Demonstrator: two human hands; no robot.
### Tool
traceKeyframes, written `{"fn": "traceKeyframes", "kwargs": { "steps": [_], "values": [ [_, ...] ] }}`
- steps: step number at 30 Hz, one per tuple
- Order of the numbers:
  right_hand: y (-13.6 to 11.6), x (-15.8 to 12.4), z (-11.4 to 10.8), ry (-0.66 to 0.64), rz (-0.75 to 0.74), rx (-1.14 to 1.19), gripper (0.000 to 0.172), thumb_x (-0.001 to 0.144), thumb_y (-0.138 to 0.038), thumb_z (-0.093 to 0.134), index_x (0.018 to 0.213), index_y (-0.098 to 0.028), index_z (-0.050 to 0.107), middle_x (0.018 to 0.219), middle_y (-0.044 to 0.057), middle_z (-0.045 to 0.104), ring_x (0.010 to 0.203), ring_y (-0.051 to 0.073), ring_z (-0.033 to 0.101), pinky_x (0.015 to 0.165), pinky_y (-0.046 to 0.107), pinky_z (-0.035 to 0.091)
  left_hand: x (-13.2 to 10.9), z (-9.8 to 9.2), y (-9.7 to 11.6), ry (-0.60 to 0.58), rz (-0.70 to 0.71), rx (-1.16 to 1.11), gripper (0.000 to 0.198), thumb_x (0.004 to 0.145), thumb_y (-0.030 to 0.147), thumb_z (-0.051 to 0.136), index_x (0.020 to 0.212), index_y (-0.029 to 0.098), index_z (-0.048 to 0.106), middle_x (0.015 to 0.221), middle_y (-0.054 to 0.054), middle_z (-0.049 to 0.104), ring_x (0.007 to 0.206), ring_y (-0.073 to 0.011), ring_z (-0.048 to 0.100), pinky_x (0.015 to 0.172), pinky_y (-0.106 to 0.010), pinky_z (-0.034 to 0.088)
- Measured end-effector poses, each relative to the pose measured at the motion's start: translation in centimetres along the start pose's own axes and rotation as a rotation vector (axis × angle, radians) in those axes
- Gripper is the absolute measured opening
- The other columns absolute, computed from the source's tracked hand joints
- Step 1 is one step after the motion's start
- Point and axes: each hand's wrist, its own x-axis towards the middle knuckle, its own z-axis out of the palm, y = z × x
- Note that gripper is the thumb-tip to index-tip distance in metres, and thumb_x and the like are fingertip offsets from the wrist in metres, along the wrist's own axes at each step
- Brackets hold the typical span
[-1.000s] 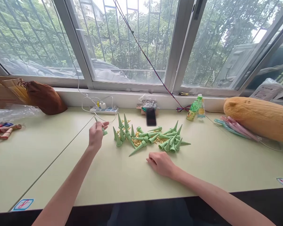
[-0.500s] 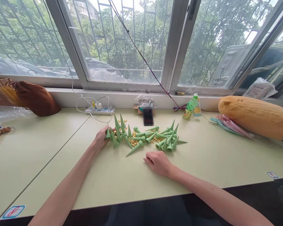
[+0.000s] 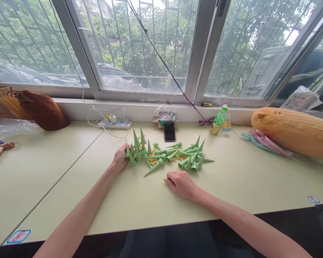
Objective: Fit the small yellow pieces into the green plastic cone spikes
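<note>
A pile of green plastic cones and small yellow pieces lies on the pale table. Several cones stand upright at the pile's left end. My left hand reaches to that end, fingers curled round an upright green cone. My right hand rests on the table just in front of the pile, fingers loosely curled, nothing visible in it. One long cone lies flat between the two hands.
A power strip with cables, a plastic-wrapped box and a green bottle sit by the window sill. A brown pouch is at left, an orange plush and pink strips at right.
My left hand, which held a cone up in the air a second ago, has come down to the pile's left end and stood the cone there. The right hand stayed put.
</note>
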Motion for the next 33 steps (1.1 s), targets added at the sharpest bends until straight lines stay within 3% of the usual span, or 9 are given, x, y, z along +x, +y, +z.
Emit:
{"fn": "traceKeyframes", "kwargs": {
  "steps": [3, 11, 17, 25, 28, 30, 33],
  "values": [
    [0.0, 0.0, 0.0, -0.003, 0.0, 0.0, 0.025, 0.096, -0.027, 0.047, 0.072, -0.018, 0.045, 0.068, -0.001, 0.058, 0.057, 0.009, 0.046, 0.056, 0.026, 0.02, -0.1, 0.3, -0.2, -0.058, -0.069, 0.017, 0.034, 0.087, 0.043, 0.052, 0.066, 0.017, 0.052, 0.061, -0.001, 0.055, 0.047, -0.0122, 0.049, 0.043, -0.023, 0.041],
    [0.0, 0.0, 0.1, -0.01, -0.002, -0.007, 0.025, 0.097, -0.028, 0.046, 0.073, -0.019, 0.047, 0.069, -0.001, 0.058, 0.058, 0.01, 0.048, 0.056, 0.027, 0.02, -1.0, 1.5, -0.5, -0.042, -0.032, 0.03, 0.035, 0.09, 0.042, 0.047, 0.065, 0.017, 0.05, 0.055, 0.001, 0.047, 0.043, -0.0106, 0.043, 0.041, -0.023, 0.036],
    [0.0, 0.0, 0.0, -0.013, -0.003, 0.008, 0.024, 0.097, -0.027, 0.046, 0.074, -0.019, 0.047, 0.07, 0.0, 0.059, 0.058, 0.01, 0.049, 0.056, 0.027, 0.021, -1.8, 2.3, -0.6, 0.022, 0.002, 0.003, 0.036, 0.091, 0.043, 0.044, 0.065, 0.018, 0.047, 0.054, 0.002, 0.045, 0.041, -0.0105, 0.042, 0.041, -0.023, 0.035],
    [0.0, 0.1, 0.0, -0.023, -0.012, 0.013, 0.024, 0.097, -0.026, 0.046, 0.074, -0.018, 0.048, 0.069, -0.001, 0.059, 0.058, 0.01, 0.048, 0.056, 0.027, 0.02, -2.1, 2.8, -0.9, 0.149, 0.043, 0.024, 0.034, 0.093, 0.037, 0.038, 0.067, 0.018, 0.046, 0.067, -0.001, 0.058, 0.047, -0.0107, 0.048, 0.044, -0.022, 0.037],
    [0.1, 0.2, 0.0, -0.03, -0.019, 0.011, 0.024, 0.097, -0.026, 0.046, 0.074, -0.018, 0.048, 0.069, -0.001, 0.059, 0.058, 0.01, 0.047, 0.056, 0.026, 0.02, -2.6, 2.4, -0.3, 0.221, 0.24, 0.041, 0.032, 0.094, 0.036, 0.037, 0.068, 0.019, 0.044, 0.076, -0.005, 0.064, 0.065, -0.0134, 0.06, 0.06, -0.024, 0.048],
    [0.2, 0.2, 0.0, -0.037, -0.034, 0.011, 0.024, 0.096, -0.026, 0.047, 0.074, -0.018, 0.049, 0.068, -0.001, 0.058, 0.057, 0.01, 0.046, 0.056, 0.026, 0.02, -3.4, 2.4, 0.5, 0.253, 0.479, 0.085, 0.031, 0.095, 0.036, 0.035, 0.07, 0.019, 0.043, 0.081, -0.006, 0.065, 0.075, -0.0149, 0.063, 0.07, -0.028, 0.051],
    [0.3, 0.6, 0.0, -0.056, -0.089, 0.016, 0.025, 0.097, -0.027, 0.046, 0.074, -0.018, 0.05, 0.067, -0.001, 0.057, 0.054, 0.009, 0.042, 0.055, 0.027, 0.019, -5.5, 2.8, 1.7, 0.392, 0.853, 0.254, 0.033, 0.097, 0.04, 0.033, 0.072, 0.02, 0.042, 0.082, -0.005, 0.061, 0.071, -0.0136, 0.059, 0.072, -0.03, 0.05]
  ]
}}
